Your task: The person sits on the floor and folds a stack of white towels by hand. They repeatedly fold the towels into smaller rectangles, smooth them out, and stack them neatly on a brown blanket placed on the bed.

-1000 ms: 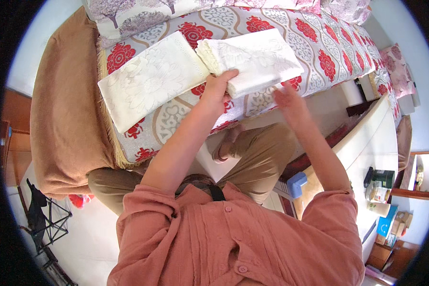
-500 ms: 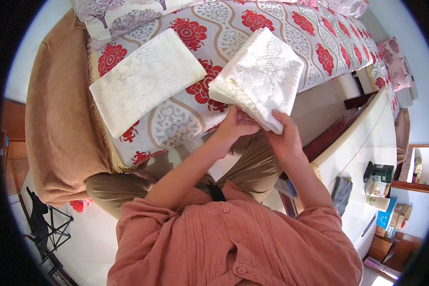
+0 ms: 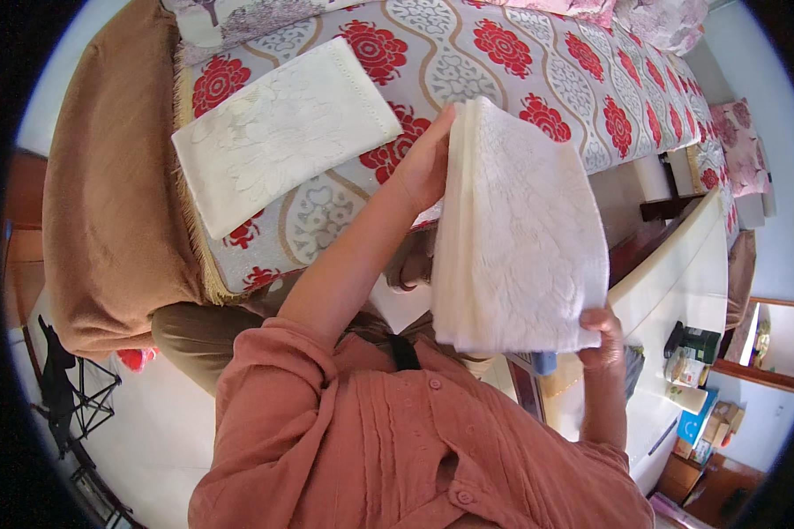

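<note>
Folded white cloth [image 3: 516, 238], lace-patterned, held up between my hands, near the bed's edge. Left hand [image 3: 425, 163]: fingers pressed together flat on its far left edge. Right hand [image 3: 602, 339]: fingers curled, pinching its near right corner. Second folded cloth [image 3: 282, 132] lies left on the red-flowered bedspread [image 3: 538, 62].

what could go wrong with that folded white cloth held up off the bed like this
The folded white cloth is held only at its edges, by the left hand near the top and the right hand at a lower corner, so its stacked layers could slip apart and unfold. It also hangs beyond the patterned bedspread, so a dropped cloth might land on the floor rather than beside the other folded cloth.
</note>
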